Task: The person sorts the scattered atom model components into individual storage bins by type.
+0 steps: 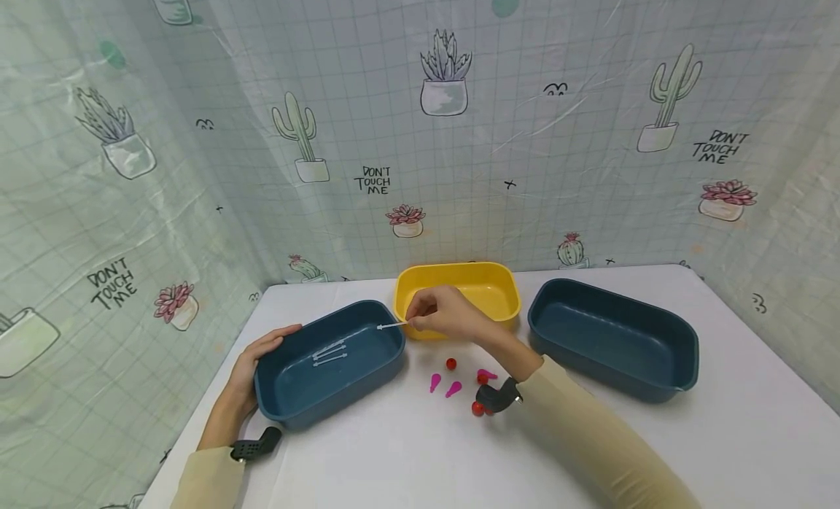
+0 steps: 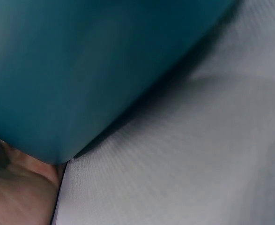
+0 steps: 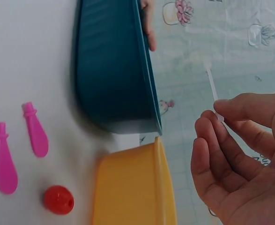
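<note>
One white stick [image 1: 392, 325] in the right hand [image 1: 446, 313], pinch narrow

White stick [image 1: 391, 325], 2 blue bins [image 1: 364, 357] [image 1: 613, 343], cactus-patterned backdrop [image 1: 459, 159]

You wear a long-sleeved top in plain pale beige. Your left sleeve [image 1: 206, 481], by the table's [image 1: 367, 469] left edge, ends in a straight hem; your right sleeve [image 1: 600, 436], the one nearer the table's right edge, shows soft creases along its length. Past the hems, your left hand [image 1: 248, 367] and right hand [image 1: 442, 312] are bare. On your left wrist sits a black band [image 1: 245, 450] dotted with small round marks, a blunt black lobe [image 1: 270, 440] jutting from it. Your right wrist carries a black, curved, smooth-looking device [image 1: 495, 397].
</note>
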Motion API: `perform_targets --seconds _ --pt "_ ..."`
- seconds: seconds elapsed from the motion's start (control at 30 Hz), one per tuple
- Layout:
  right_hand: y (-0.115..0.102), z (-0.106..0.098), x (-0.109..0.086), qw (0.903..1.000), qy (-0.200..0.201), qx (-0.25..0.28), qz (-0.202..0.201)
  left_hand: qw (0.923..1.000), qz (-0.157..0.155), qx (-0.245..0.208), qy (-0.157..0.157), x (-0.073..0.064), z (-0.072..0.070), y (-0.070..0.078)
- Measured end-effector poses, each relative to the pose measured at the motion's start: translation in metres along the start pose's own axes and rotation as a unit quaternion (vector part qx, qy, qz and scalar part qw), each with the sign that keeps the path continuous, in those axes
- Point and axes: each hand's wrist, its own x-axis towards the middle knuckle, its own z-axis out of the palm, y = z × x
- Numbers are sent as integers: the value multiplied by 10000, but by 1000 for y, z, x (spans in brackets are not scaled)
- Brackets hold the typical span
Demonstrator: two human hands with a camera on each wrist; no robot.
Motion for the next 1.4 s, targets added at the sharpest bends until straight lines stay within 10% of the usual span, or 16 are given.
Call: perform_targets --seconds 0.57,1.4 --pt "-26 23 38 9974 -425 30 -582 9999 -135 30 78 0 -1 1" --pt "-34 67 74 9973 -705 -131 -176 9998 -179 82 71 0 0 0"
